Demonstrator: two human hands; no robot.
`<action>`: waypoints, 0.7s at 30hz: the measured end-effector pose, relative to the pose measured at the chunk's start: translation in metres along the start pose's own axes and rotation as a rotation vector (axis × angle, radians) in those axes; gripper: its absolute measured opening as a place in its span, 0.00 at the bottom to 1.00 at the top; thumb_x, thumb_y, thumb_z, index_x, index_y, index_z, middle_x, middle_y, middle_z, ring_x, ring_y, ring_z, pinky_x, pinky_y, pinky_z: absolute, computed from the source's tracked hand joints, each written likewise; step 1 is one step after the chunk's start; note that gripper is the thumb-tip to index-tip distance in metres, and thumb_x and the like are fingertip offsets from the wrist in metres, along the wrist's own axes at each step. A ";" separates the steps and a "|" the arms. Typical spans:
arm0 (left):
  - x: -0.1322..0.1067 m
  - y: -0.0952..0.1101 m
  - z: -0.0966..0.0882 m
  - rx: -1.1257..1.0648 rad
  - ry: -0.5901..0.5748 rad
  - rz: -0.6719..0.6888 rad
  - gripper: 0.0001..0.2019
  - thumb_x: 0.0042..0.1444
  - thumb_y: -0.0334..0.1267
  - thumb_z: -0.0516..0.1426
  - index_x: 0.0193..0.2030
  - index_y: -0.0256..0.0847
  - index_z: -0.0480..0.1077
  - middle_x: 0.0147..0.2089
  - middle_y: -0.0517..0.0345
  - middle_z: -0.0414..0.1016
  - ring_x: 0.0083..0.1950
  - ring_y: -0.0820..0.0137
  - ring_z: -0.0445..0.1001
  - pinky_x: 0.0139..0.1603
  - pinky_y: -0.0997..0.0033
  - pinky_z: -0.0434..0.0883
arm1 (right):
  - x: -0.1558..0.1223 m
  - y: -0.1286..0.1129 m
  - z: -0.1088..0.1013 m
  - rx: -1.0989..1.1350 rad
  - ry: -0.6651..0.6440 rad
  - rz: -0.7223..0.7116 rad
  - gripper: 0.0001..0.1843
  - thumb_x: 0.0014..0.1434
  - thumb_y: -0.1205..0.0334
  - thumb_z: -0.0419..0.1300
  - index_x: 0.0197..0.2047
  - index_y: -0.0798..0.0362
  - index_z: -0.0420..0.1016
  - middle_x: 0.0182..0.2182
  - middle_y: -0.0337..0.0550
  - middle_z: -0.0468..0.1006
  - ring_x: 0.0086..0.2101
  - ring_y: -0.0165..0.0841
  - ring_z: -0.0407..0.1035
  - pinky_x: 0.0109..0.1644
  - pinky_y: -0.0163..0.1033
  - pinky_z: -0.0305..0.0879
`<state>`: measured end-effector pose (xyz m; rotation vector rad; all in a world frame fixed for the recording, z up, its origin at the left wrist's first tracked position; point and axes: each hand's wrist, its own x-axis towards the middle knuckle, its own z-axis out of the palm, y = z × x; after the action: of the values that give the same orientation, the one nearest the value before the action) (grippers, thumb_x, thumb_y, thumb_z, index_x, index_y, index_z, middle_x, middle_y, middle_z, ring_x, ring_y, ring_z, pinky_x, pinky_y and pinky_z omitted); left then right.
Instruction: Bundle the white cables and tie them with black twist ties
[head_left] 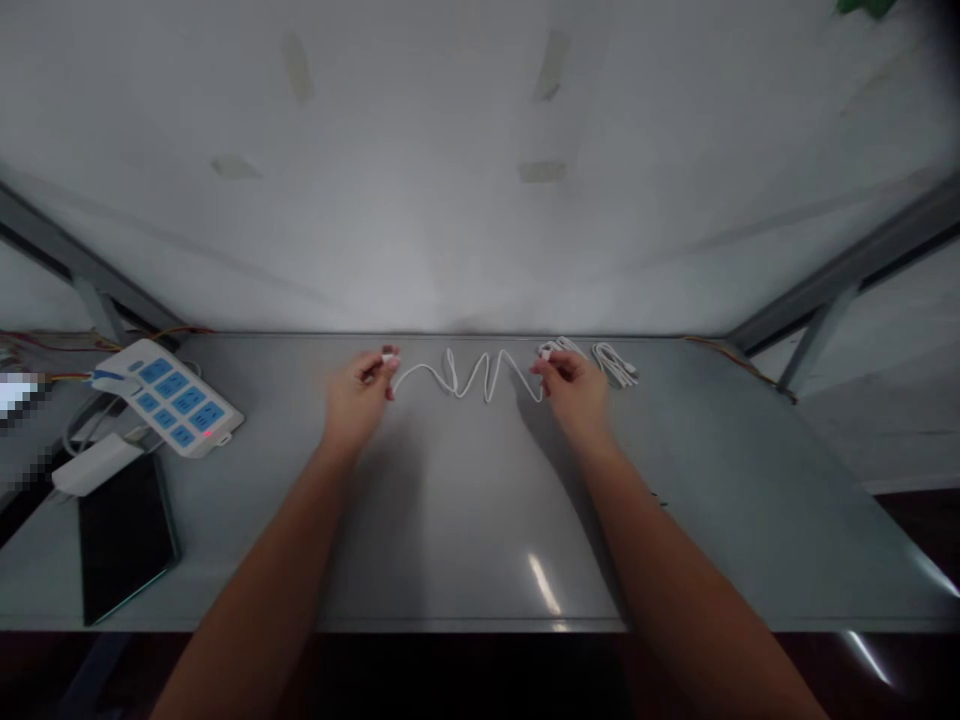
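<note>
Grey table (465,520), power strip (169,397) far left, hands (360,395) (574,388) pinching white cable (472,375) ends.

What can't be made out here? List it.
- Head view: plug type at each end of the white cable, too small and covered by the left hand and right hand.
- Second cable bundle: too small to count.
- Far left edge: pixelated.

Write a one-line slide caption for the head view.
Left hand and right hand each pinch one end of a wavy white cable over a grey table.
</note>
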<state>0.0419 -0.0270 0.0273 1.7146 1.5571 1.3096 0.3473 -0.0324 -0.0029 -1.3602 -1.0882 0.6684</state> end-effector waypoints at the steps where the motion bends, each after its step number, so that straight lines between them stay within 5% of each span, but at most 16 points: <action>1: -0.005 0.005 0.008 -0.004 -0.035 0.048 0.18 0.63 0.46 0.57 0.25 0.41 0.72 0.36 0.51 0.79 0.47 0.64 0.79 0.42 0.70 0.73 | -0.006 -0.002 0.005 0.004 -0.046 -0.012 0.12 0.56 0.51 0.68 0.36 0.50 0.78 0.30 0.43 0.81 0.25 0.32 0.68 0.29 0.39 0.65; 5: -0.024 0.020 0.027 -0.074 -0.162 0.151 0.10 0.63 0.44 0.61 0.37 0.42 0.81 0.43 0.53 0.81 0.31 0.72 0.75 0.33 0.71 0.73 | -0.026 -0.018 0.015 -0.030 -0.187 -0.128 0.06 0.57 0.55 0.69 0.35 0.48 0.82 0.32 0.42 0.82 0.32 0.36 0.73 0.38 0.42 0.69; 8: -0.032 0.023 0.032 -0.076 -0.197 0.269 0.09 0.62 0.42 0.63 0.47 0.48 0.83 0.40 0.55 0.82 0.36 0.70 0.77 0.38 0.70 0.75 | -0.037 -0.034 0.016 -0.049 -0.308 -0.235 0.03 0.58 0.59 0.68 0.36 0.45 0.84 0.34 0.41 0.82 0.35 0.38 0.74 0.44 0.44 0.70; 12: -0.035 0.024 0.034 -0.082 -0.201 0.329 0.08 0.63 0.41 0.64 0.46 0.51 0.84 0.42 0.56 0.83 0.41 0.68 0.80 0.44 0.69 0.76 | -0.042 -0.042 0.018 0.002 -0.410 -0.286 0.05 0.60 0.59 0.67 0.39 0.42 0.86 0.37 0.42 0.83 0.39 0.39 0.75 0.47 0.47 0.70; 21: -0.033 0.027 0.032 -0.093 -0.243 0.324 0.08 0.63 0.39 0.63 0.46 0.50 0.84 0.42 0.55 0.84 0.42 0.68 0.80 0.45 0.68 0.77 | -0.045 -0.036 0.021 0.052 -0.421 -0.212 0.06 0.59 0.57 0.68 0.40 0.42 0.86 0.38 0.42 0.83 0.39 0.38 0.75 0.46 0.45 0.71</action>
<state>0.0865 -0.0568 0.0254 2.0397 1.1004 1.2412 0.3031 -0.0684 0.0194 -1.0631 -1.5148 0.8400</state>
